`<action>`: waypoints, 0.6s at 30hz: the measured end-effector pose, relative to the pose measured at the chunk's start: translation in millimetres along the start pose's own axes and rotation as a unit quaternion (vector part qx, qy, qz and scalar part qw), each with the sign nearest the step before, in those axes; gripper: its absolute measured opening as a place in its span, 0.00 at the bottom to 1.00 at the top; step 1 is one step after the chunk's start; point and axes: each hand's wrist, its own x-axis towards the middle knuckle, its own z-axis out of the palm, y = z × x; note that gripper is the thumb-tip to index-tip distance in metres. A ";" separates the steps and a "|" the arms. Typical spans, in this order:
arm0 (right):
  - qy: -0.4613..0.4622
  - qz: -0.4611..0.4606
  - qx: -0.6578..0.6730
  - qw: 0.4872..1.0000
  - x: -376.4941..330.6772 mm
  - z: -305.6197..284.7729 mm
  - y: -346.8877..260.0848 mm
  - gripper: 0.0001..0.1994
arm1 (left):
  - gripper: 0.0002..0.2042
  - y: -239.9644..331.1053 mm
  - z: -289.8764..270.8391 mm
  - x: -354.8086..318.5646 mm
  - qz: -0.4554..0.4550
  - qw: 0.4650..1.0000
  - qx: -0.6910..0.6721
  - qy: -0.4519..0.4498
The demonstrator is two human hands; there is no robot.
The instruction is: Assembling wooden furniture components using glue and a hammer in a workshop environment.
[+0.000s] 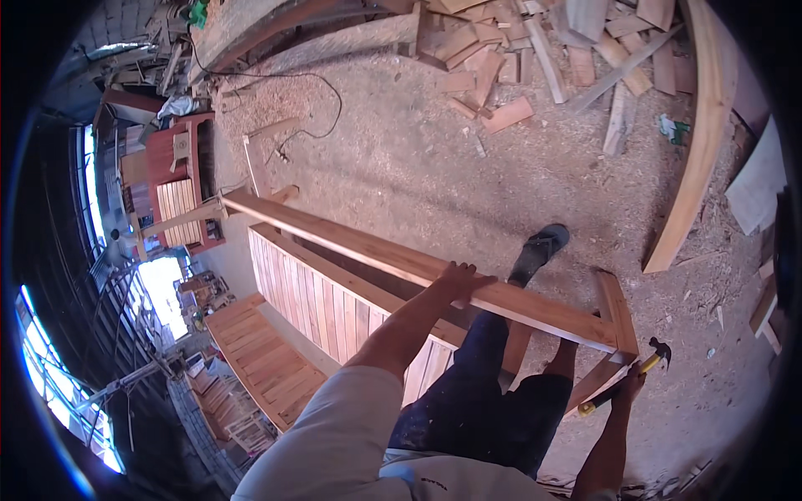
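Observation:
A long wooden beam [359,246] slants across the middle, part of a wooden frame that stands around my legs. My left hand [461,284] is laid over this beam, its fingers curled at the far edge. In my right hand [633,386] is a claw hammer [651,362] with a yellow and black handle, its dark head pointing up and away from me. The hammer is beside the frame's right corner, where a short post [615,305] meets the beam. Below the beam runs a slatted wooden panel [313,288], partly hidden by my left arm.
Another slatted panel [266,355] lies at the lower left. Wood offcuts [501,71] pile up at the far side, and a long curved-looking board [697,159] lies at the right. A black cable [334,96] crosses the sawdust-covered floor. Red-brown furniture [171,159] stands at the left.

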 end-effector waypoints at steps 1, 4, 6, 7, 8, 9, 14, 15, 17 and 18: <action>-0.014 -0.001 0.016 1.000 -3.3 6.7 -0.2 0.27 | 0.51 -8.6 4.5 8.6 0.003 1.000 0.006 0.005; -0.020 -0.001 -0.022 1.000 -23.5 28.8 -8.0 0.19 | 0.53 -33.8 14.0 28.5 -0.005 1.000 0.016 0.012; -0.020 -0.025 -0.057 0.998 -32.4 29.8 -7.1 0.20 | 0.53 -45.2 14.1 45.7 0.000 1.000 0.012 0.010; -0.030 -0.048 -0.086 0.995 -34.8 31.0 -8.4 0.21 | 0.53 -53.1 14.9 54.6 0.011 1.000 0.013 0.006; -0.017 -0.051 -0.089 0.995 -40.5 37.7 -9.1 0.19 | 0.54 -61.6 16.1 63.1 0.019 1.000 0.016 0.002; -0.013 -0.052 -0.092 0.994 -45.8 42.7 -10.8 0.19 | 0.54 -68.6 17.8 71.4 0.023 1.000 0.014 0.003; 0.028 -0.065 -0.207 0.976 -48.9 43.0 -5.2 0.23 | 0.54 -86.4 13.3 121.6 0.046 0.997 0.025 0.048; 0.036 -0.073 -0.221 0.972 -49.1 41.4 -2.7 0.24 | 0.54 -86.2 11.1 131.0 0.051 0.997 0.024 0.048; 0.031 -0.071 -0.228 0.971 -52.5 45.0 -6.2 0.25 | 0.52 -88.8 4.6 144.2 0.049 0.997 0.041 0.037; 0.026 -0.069 -0.234 0.969 -54.4 46.8 -8.2 0.26 | 0.52 -90.8 2.6 148.2 0.047 0.997 0.040 0.036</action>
